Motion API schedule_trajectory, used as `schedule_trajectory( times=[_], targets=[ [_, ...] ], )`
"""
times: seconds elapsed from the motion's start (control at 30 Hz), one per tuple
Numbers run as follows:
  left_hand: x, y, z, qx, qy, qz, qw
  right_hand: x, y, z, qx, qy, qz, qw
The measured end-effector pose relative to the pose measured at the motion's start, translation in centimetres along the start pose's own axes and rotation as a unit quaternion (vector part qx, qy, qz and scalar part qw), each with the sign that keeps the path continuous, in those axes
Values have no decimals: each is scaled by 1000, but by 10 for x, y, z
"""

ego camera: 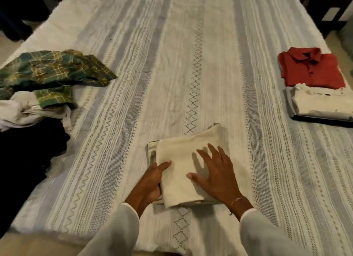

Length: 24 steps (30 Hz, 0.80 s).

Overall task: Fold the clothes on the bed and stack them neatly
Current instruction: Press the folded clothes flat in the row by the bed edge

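A folded cream garment [183,160] lies on the bed's near middle. My left hand [152,181] grips its left edge, thumb on top and fingers tucked under. My right hand [217,175] lies flat on top of it with fingers spread. At the right, a folded red polo shirt [311,68] sits beside a folded white garment [322,105] that tops a small stack with a dark piece beneath. On the left lies an unfolded heap: a green plaid shirt [51,70], a white garment [24,110] and a black garment [28,152].
The bed wears a white and grey striped cover [172,55] with diamond stitching. Dark furniture [328,5] stands beyond the bed's far right corner. Dark shapes [19,11] sit past the far left edge.
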<state>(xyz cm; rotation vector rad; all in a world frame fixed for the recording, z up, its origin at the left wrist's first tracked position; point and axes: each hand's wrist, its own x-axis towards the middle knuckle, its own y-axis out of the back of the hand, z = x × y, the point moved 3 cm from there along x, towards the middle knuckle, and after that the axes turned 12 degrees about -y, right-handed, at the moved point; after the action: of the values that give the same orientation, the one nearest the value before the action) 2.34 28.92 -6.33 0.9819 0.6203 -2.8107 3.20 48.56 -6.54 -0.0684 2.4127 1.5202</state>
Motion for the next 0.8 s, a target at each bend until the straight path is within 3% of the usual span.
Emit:
schedule_trajectory(
  times=[0.07,0.17,0.53,0.63,0.67,0.73,0.8],
  targets=[
    [6,11,1,10,-1,8,1000,5,-22,2,-83,-26,-27,996],
    [19,24,-3,37,-10,22,999,6,-43,-6,-130,-21,-3,991],
    [43,55,-10,31,-53,0,998,1,-65,-27,-136,-31,75,987],
    [47,64,-10,117,-108,31,987,3,-74,-29,-133,-35,57,989],
    [47,68,-12,196,-151,65,967,4,-78,-28,-134,-37,45,989],
    [44,75,-15,391,-225,174,875,6,-80,-26,-128,-42,24,991],
    [39,76,-19,511,-226,247,791,11,-73,-23,-80,-70,42,993]
  ],
)
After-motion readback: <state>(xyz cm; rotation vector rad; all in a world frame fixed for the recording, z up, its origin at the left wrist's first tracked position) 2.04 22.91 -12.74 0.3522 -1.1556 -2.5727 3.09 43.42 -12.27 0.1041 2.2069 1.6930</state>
